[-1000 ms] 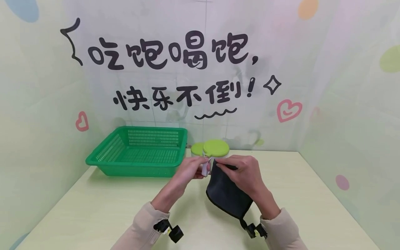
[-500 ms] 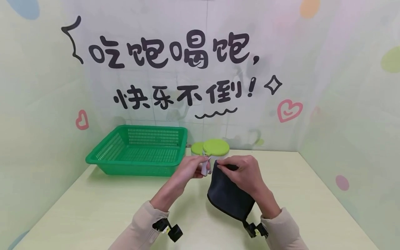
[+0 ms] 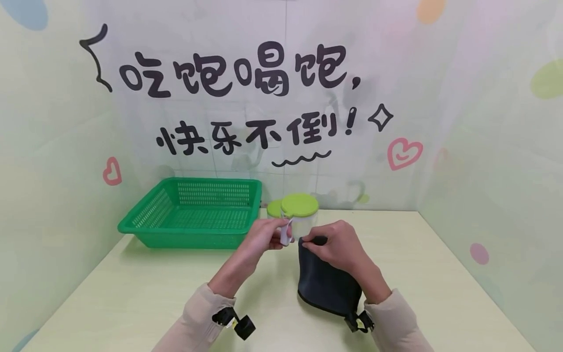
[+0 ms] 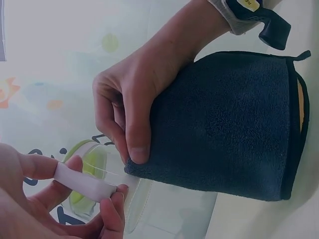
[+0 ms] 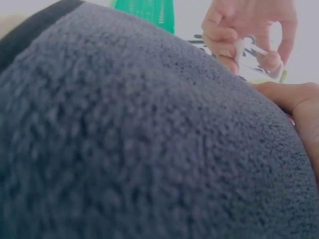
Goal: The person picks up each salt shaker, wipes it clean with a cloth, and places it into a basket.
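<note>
In the head view my left hand (image 3: 268, 233) grips the white handle (image 3: 286, 233) of a clear jar with a green lid (image 3: 300, 204). The left wrist view shows the fingers curled around that handle (image 4: 84, 183), with the jar's clear wall behind. My right hand (image 3: 340, 244) pinches the top corner of a dark blue cloth (image 3: 327, 283) between thumb and fingers. Black edging and a small loop show on the cloth, which hangs toward the table. Its pinched corner is just below the jar in the head view. Fuzzy cloth fills most of the right wrist view.
A green plastic basket (image 3: 193, 234) stands at the back left of the pale table (image 3: 440, 293). Partly hidden behind the held jar is a second green lid (image 3: 273, 209). A printed wall sheet (image 3: 220, 44) closes the back.
My right hand has moved down a little with the cloth, and the gap between its pinched corner and the jar is wider. The left hand keeps its grip on the handle.
</note>
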`<state>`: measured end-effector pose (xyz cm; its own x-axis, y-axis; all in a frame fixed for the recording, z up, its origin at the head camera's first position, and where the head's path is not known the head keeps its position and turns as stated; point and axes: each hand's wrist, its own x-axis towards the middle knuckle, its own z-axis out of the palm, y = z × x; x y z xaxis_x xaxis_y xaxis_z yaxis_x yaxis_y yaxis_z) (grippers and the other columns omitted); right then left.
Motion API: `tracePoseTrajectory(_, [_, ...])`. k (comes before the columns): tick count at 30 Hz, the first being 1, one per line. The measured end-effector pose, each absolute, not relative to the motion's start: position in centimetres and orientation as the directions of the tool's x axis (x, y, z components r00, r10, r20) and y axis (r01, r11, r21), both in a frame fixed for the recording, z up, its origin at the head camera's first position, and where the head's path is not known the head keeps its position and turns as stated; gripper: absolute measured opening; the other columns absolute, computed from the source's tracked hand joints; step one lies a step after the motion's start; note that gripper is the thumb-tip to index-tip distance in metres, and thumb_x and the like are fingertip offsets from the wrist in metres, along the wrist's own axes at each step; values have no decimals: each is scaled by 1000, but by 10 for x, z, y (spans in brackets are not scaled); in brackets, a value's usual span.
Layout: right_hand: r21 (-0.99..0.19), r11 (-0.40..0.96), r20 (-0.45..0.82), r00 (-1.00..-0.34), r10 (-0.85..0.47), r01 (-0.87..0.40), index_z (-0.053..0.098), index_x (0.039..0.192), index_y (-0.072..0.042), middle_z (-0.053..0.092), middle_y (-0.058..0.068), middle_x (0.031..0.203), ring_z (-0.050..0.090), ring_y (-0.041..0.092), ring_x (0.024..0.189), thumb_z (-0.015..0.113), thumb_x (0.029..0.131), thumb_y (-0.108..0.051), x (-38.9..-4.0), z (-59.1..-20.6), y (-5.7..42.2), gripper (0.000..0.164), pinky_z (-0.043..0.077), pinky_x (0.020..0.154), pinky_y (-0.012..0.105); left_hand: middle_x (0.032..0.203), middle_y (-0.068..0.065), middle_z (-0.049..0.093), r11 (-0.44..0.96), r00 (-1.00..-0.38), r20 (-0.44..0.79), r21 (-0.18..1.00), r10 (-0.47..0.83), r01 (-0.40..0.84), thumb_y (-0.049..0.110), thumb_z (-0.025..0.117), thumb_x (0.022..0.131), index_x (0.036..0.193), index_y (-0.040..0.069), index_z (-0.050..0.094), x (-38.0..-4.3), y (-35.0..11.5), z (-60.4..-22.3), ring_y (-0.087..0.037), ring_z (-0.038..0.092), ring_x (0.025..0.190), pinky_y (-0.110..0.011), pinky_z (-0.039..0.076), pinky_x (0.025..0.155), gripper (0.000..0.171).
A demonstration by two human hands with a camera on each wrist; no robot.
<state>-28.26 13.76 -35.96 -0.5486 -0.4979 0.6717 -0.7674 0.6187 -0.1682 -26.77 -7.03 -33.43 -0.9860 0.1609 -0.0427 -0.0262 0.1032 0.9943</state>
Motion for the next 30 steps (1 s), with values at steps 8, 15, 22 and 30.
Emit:
tracePoseTrajectory(8, [-156,592,713,-505,-487,-791,77,84,-25,73,-14,76,62,-4,61,80,77,-24,-282,-355,142,8,46,57,16,79,-6,70,107,-982,-30,994,184,-10,32,53,94,81,4,66,-268,-70,-336,-20,66,75,-26,51,68,34])
tracePoseTrajectory(15, [-151,539,802,-422,-422,-828,78,90,-21,75,-8,83,70,3,74,80,77,-20,-281,-350,143,14,52,66,22,78,-5,66,146,-980,-18,989,198,12,32,52,94,77,6,65,-267,-65,-341,-19,63,73,-25,50,68,34])
tracePoseTrajectory(22, [-180,550,798,-448,-404,-816,77,92,-22,75,-9,86,70,3,78,80,78,-22,-283,-348,149,14,53,68,22,79,-5,67,152,-981,-22,988,192,8,34,53,93,80,6,66,-267,-63,-344,-18,63,73,-26,51,70,33])
tracePoseTrajectory(30, [-200,638,828,-476,-296,-744,76,90,-21,75,-7,82,68,7,72,80,76,-19,-288,-346,163,14,49,63,26,74,-5,66,131,-982,-25,991,190,0,32,54,92,78,6,65,-266,-65,-341,-15,62,69,-24,50,68,32])
